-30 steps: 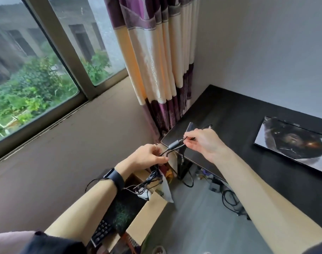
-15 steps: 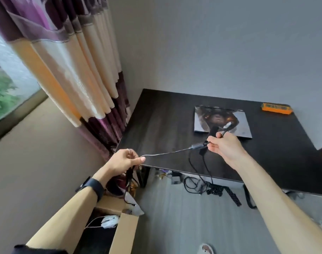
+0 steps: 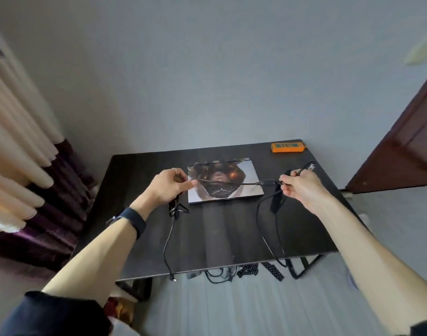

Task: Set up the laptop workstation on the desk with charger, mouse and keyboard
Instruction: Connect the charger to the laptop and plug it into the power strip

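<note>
A closed laptop (image 3: 244, 173) with a picture on its lid lies flat on the black desk (image 3: 207, 234), toward the back. Above the desk I hold a black charger cable (image 3: 232, 183) stretched between both hands. My left hand (image 3: 170, 186) pinches the thin cable left of the laptop, and a loose tail hangs from it down past the desk's front edge. My right hand (image 3: 301, 187) grips the thicker end with its small inline block and plug, right of the laptop. More cable loops down from this hand over the desk.
An orange power strip (image 3: 286, 147) sits at the desk's back right corner. Cables and a patterned strap (image 3: 249, 269) lie on the floor under the front edge. A curtain (image 3: 18, 166) hangs at left, a brown door (image 3: 401, 146) stands at right.
My view swung right from the window and the box to the desk. Both hands carried the cable up over the desk and pulled apart, stretching it across the laptop.
</note>
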